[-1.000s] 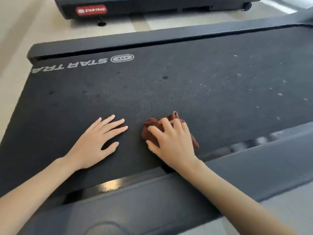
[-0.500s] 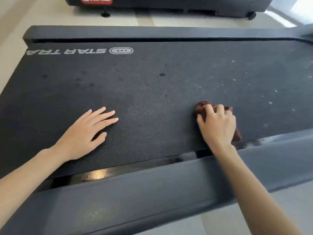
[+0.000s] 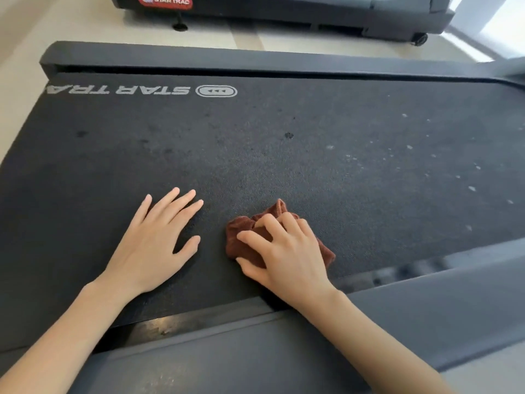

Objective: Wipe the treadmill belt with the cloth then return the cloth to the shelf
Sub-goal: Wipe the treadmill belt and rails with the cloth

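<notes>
Through the head camera I was monitoring remotely, the right hand (image 3: 287,251) bore down on a bunched brown cloth (image 3: 241,245), fingers curled over its folds and the thumb against its edge, pinning it to the treadmill belt (image 3: 312,166). The cloth lay directly under that palm, with a lump poking out past the fingertips and a corner showing on the little-finger side. The left hand (image 3: 153,245) rested flat on the belt near the right thumb, fingers spread and holding nothing; by my reading it served as a brace. The right hand was plainly the one on the work.

The belt's long axis ran crosswise to both forearms, so I judged the next stroke would need to travel sideways. Pale specks (image 3: 409,147) dotted the dark, grainy surface well out from the little-finger side of the right hand, and a dark spot (image 3: 289,135) sat beyond its fingertips.

The side rail (image 3: 426,322) passed under both wrists. The far rail (image 3: 255,61) lay past the fingertips, with white lettering (image 3: 170,91) printed just short of it. Farther off stood a second treadmill (image 3: 284,12) on a pale floor (image 3: 255,38). No shelf was in view, so I placed the job mid-wipe.
</notes>
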Demonstrator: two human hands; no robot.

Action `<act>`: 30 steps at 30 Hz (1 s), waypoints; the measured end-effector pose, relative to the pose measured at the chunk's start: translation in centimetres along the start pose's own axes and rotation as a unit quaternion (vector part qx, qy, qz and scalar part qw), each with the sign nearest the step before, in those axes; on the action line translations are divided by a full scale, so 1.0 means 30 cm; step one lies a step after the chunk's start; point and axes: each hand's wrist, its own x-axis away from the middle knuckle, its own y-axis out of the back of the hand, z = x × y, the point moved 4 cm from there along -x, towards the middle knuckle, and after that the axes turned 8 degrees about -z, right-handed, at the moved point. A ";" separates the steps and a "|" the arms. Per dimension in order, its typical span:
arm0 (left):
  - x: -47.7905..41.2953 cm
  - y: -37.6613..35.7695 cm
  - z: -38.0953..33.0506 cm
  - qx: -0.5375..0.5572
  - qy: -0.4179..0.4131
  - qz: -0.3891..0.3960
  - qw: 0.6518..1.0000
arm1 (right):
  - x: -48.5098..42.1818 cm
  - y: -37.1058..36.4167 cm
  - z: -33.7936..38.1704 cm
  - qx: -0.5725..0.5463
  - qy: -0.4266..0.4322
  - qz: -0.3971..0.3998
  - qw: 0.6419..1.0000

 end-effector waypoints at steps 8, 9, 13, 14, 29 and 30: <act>-0.010 0.007 0.011 0.016 0.006 0.004 1.000 | -0.380 -0.215 -0.139 0.057 -0.123 0.034 0.990; -0.010 0.007 0.010 0.015 0.005 0.005 1.000 | -0.414 -0.237 -0.151 0.068 -0.127 0.057 0.988; -0.012 0.004 0.012 0.017 0.002 0.007 1.000 | -0.340 -0.189 -0.101 0.072 -0.151 0.065 0.984; -0.009 0.003 0.014 0.018 0.003 0.005 1.000 | -0.277 -0.143 -0.062 0.068 -0.155 0.041 0.985; -0.004 -0.011 -0.007 0.054 0.028 0.004 0.998 | -0.394 -0.218 -0.226 0.121 -0.214 0.054 0.968; 0.000 -0.008 -0.008 0.059 0.022 0.005 0.998 | -0.367 -0.204 -0.206 0.126 -0.218 0.060 0.966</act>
